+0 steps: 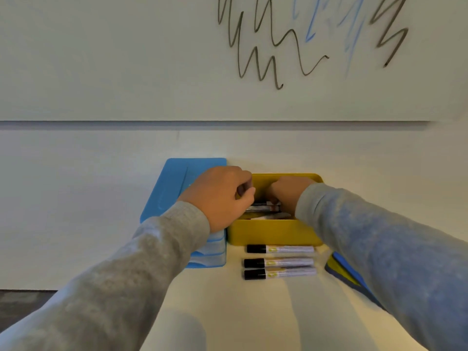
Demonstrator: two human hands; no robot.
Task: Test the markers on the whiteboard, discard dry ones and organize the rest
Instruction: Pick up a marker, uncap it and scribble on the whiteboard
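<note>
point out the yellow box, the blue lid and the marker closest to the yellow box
yellow box (pixel 274 235): head view, on its front wall
blue lid (pixel 174 183): head view, on its bare top face
marker closest to the yellow box (pixel 291 249): head view, on its pale barrel

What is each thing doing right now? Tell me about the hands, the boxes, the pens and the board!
Left hand: fingers curled, at the yellow box's left edge.
Right hand: reaching inside the yellow box.
Yellow box: open, markers inside.
Blue box: lid on.
Three black-capped markers: capped, lying side by side on the table.
Whiteboard: scribbled with black and blue lines.
</note>
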